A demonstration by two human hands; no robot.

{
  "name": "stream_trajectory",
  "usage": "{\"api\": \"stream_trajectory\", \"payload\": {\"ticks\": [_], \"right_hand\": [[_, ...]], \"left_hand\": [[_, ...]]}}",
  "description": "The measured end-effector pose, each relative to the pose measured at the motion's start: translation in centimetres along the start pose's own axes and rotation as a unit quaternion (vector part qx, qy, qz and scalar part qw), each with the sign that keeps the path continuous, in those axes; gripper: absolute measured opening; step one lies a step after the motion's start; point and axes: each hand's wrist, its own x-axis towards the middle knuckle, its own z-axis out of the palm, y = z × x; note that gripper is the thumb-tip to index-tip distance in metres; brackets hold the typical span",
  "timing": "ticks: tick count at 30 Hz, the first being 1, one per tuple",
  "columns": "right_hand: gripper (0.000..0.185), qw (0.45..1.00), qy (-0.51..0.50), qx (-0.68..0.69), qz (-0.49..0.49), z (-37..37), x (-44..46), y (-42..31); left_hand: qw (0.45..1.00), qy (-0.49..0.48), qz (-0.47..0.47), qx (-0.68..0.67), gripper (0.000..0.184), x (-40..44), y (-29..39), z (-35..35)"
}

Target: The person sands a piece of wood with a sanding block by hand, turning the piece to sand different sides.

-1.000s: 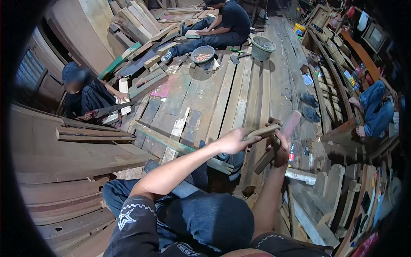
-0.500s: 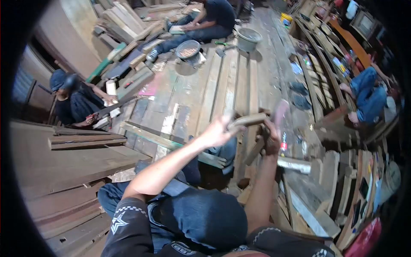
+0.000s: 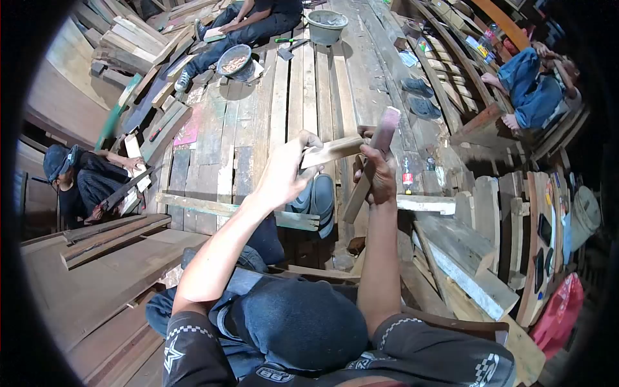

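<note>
The person's left hand [image 3: 284,168] grips the near end of a short, pale wood piece [image 3: 332,151], thumb and fingers on either side of it. The piece lies off to the right of that hand, its long axis running nearly sideways and rising slightly toward the right hand [image 3: 380,174]. The right hand has its fingers wrapped around a longer wooden bar [image 3: 385,132] with a pinkish upper end; whether that end and the brown lower end are one length cannot be told, as the fingers cover the middle. The bar slants from lower left to upper right, so the two lie crosswise, with the pale piece's far end meeting the bar's side at the right hand's fingers. Whether wood touches wood there is hidden.

Both are held in the air above a plank floor [image 3: 251,122]. Beneath the arms, a pale board [image 3: 209,205] lies across the planks, and a small bottle [image 3: 407,175] stands just right of the right hand. Farther out are two tubs, a dark one [image 3: 235,63] and a grey one [image 3: 327,29]. Co-workers sit at the left, top and right, with stacked lumber [image 3: 132,39] behind.
</note>
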Motion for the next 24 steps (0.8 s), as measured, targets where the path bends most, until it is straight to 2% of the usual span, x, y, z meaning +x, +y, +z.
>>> {"api": "stream_trajectory", "payload": {"ticks": [3,7,14,16,19,20,23,24], "right_hand": [[0.046,1.000,0.003,-0.001,-0.008,0.2,-0.2,0.0],[0.048,1.000,0.004,0.004,-0.014,0.0,-0.1,0.2],[0.044,0.999,-0.016,-0.002,-0.046,0.7,-0.4,-0.3],[0.045,0.999,-0.018,0.003,-0.032,0.7,-0.5,-0.4],[0.050,1.000,-0.017,0.019,-0.017,0.7,-0.5,-0.6],[0.052,1.000,-0.015,0.025,-0.011,0.6,-0.5,-0.6],[0.051,0.999,-0.008,0.036,0.025,-0.9,0.2,0.8],[0.050,0.999,0.014,0.026,0.034,-0.9,0.2,0.8]], "left_hand": [[0.999,-0.025,-0.036,-0.016,0.036,-0.1,0.0,-0.1],[1.000,-0.003,0.025,0.008,0.037,0.0,-0.2,0.0],[1.000,0.000,0.022,0.006,0.040,-0.2,-0.2,0.1],[0.998,0.003,0.052,0.018,0.040,-0.1,-0.4,0.0],[0.999,-0.010,0.030,0.002,0.040,-0.2,0.0,-0.1],[0.998,0.002,0.056,0.011,0.039,-0.1,-0.6,0.2],[0.998,0.002,0.058,0.019,0.038,-0.1,-0.4,0.2],[0.999,-0.018,0.024,0.012,0.037,-0.2,0.4,-0.2]]}}
